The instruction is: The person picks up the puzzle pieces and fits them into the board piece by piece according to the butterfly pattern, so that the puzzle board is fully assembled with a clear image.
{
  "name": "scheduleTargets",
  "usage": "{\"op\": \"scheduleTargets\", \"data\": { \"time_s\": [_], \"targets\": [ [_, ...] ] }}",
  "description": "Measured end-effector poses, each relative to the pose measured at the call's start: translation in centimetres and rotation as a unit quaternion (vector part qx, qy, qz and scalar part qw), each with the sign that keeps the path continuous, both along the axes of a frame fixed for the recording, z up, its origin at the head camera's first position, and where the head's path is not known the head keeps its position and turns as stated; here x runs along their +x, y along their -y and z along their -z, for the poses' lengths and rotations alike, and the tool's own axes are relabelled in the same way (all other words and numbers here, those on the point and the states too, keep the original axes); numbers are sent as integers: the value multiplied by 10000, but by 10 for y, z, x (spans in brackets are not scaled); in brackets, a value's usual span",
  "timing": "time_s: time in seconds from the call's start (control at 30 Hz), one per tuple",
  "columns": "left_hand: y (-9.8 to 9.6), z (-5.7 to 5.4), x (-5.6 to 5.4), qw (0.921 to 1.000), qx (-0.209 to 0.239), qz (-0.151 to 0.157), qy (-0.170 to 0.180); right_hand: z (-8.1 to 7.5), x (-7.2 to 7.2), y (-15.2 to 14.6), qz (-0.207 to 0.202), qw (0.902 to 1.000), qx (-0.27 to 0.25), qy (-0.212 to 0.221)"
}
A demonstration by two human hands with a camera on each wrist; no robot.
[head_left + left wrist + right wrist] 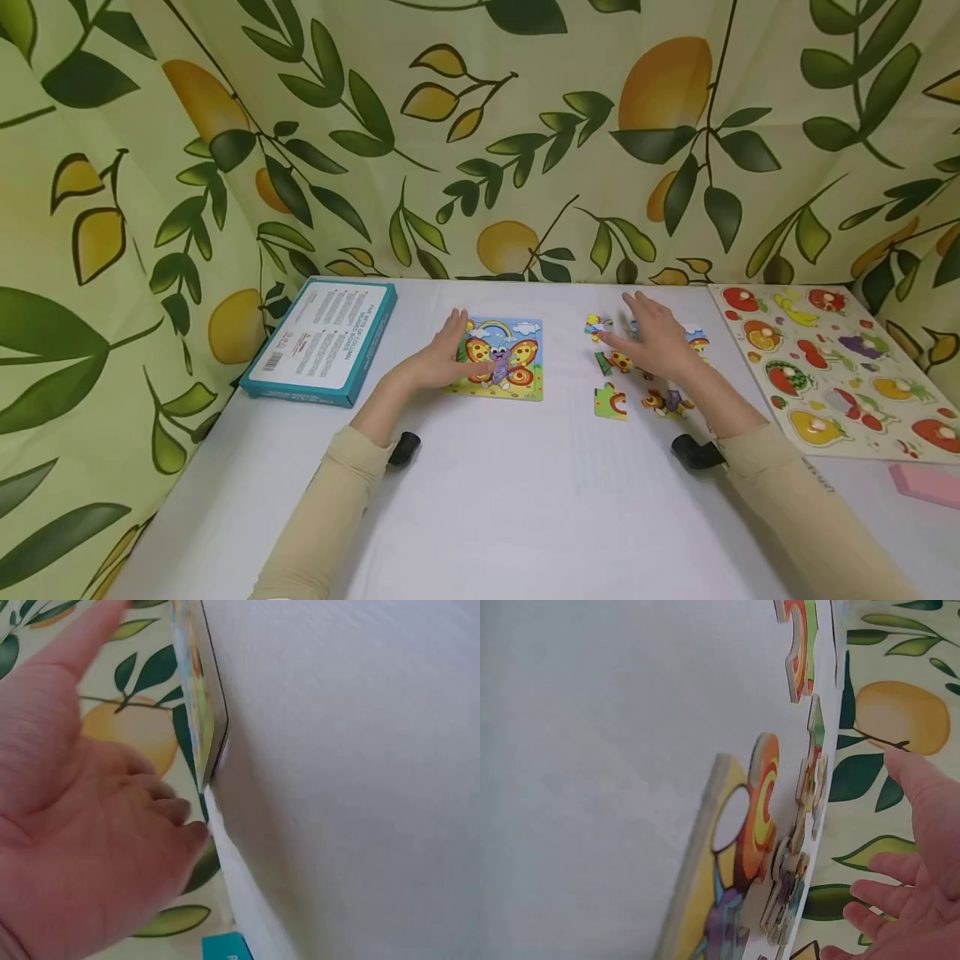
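On the white table lies a square butterfly puzzle board [517, 362], its picture facing up. My left hand [437, 357] is at the board's left side, fingers extended and thumb over the picture; whether it touches is hard to tell. To the right, several loose jigsaw pieces [611, 402] are spread out, one of them a yellow and purple piece [724, 900] close to the right wrist camera. Over these pieces hovers my right hand [658, 340], its fingers spread and holding nothing. It hides part of the group. The left hand [97, 825] also holds nothing in its wrist view.
A teal-edged box [322, 337] lies at the left, printed text upward. At the right is a fruit picture board [832, 392], with a pink block [926, 483] nearer its front corner. A leaf-and-fruit patterned curtain [510, 167] hangs behind the table and along the left side.
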State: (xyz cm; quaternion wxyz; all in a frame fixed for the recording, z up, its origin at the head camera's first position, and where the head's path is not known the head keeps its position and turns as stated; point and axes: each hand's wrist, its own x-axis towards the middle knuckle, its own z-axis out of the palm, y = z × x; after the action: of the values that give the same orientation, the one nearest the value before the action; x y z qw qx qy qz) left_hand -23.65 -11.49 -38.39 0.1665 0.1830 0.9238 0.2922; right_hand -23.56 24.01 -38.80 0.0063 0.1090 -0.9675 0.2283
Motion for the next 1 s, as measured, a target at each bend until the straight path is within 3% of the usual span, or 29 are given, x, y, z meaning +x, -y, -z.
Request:
{"op": "scheduleTargets", "data": {
  "time_s": [0.07,0.23,0.47,0.67,0.87,1.0],
  "targets": [
    [6,2,1,9995,-9,95,290,1,-5,-1,-179,9998,-116,21],
    [14,6,5,9980,-300,227,504,4,-15,-1,-432,9987,-183,202],
    [16,10,8,9989,-304,210,296,6,-22,3,-358,9986,185,351],
    [15,13,12,9992,-323,186,126,5,-27,8,-340,9982,210,442],
    [7,11,17,9981,-548,279,48,2,-31,11,-51,9977,-67,665],
    [1,11,20,9982,-557,233,26,0,-28,14,30,9958,-614,674]
  ]
}}
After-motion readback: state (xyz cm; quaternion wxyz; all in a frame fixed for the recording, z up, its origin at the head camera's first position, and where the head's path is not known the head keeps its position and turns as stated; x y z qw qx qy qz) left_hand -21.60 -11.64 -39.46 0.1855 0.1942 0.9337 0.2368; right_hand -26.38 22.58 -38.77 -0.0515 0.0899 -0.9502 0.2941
